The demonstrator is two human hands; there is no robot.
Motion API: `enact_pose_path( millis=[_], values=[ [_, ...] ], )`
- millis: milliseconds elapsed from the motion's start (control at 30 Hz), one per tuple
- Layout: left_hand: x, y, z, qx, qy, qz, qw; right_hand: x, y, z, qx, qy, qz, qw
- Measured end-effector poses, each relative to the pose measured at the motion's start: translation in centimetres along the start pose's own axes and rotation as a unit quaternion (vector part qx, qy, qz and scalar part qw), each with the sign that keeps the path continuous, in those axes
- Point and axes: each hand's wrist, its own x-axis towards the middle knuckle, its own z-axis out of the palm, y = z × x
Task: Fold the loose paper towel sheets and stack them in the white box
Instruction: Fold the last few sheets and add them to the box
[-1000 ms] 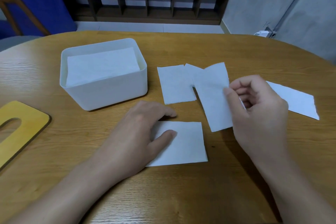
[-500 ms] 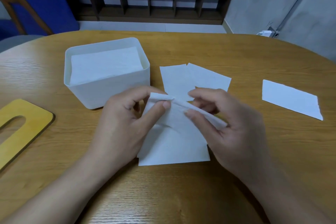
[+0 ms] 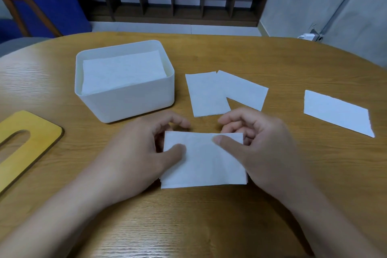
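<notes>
Midway through the job, by the look of things. In the white box (image 3: 134, 101), at the back left of the table (image 3: 293, 65), a stack of folded sheets (image 3: 122, 71) already lying flat and reaching close to the rim. At the near middle of the table, a paper towel sheet (image 3: 204, 160) held between both hands and seemingly doubled over, with layered edges showing at its near left corner (how many layers could not be told). Left hand (image 3: 136, 153) at the sheet's left edge, thumb pressed on top and fingers curled behind the far edge, so a light pinch on the paper. Right hand (image 3: 259, 148) likewise at the right edge, thumb flat on the upper face, fingers curled behind, gripping the same sheet. Still waiting beyond the hands: two overlapping sheets (image 3: 222, 92) just right of the box, and a single sheet (image 3: 337, 113) well apart at the far right. Off to the left edge, a yellow board (image 3: 35, 132) with a slot cut in it, possibly the box's lid. Judged remaining: finishing this fold, moving it onto the stack, then repeating for the three sheets left out.
</notes>
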Motion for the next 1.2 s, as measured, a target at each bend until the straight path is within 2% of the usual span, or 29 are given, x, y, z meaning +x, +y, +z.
enact_pose_path(
  millis=[200,367,500,633,867,967,1067,1133,1200],
  values=[
    [-0.3,-0.2,-0.3,0.149,-0.011,0.020,0.989,0.1,0.8,0.5,-0.149,-0.025,-0.063,0.986],
    [-0.2,-0.9,-0.8,0.149,-0.002,0.027,0.988,0.4,0.7,-0.5,-0.158,-0.049,-0.044,0.985],
    [-0.1,-1.0,-0.5,0.182,-0.030,0.032,0.982,0.3,0.6,-0.5,-0.188,-0.080,-0.041,0.978],
    [0.0,-0.6,-0.2,0.203,-0.050,0.013,0.978,0.4,0.4,-0.5,-0.209,-0.099,-0.038,0.972],
    [0.3,-0.2,0.3,0.167,-0.075,-0.034,0.982,0.5,0.0,-0.3,-0.172,-0.135,-0.011,0.976],
    [0.5,-0.4,0.4,0.095,-0.061,-0.023,0.993,0.5,0.0,-0.3,-0.137,-0.138,-0.030,0.980],
    [1.1,-0.2,1.3,-0.084,0.011,-0.007,0.996,0.6,-0.1,-0.7,-0.015,-0.111,-0.003,0.994],
    [1.7,0.2,2.4,-0.250,0.043,-0.007,0.967,0.8,-0.1,-0.8,0.113,-0.044,0.034,0.992],
    [2.3,0.4,3.3,-0.315,0.079,0.010,0.946,1.1,-0.2,0.0,0.243,0.020,0.064,0.968]
  ],
)
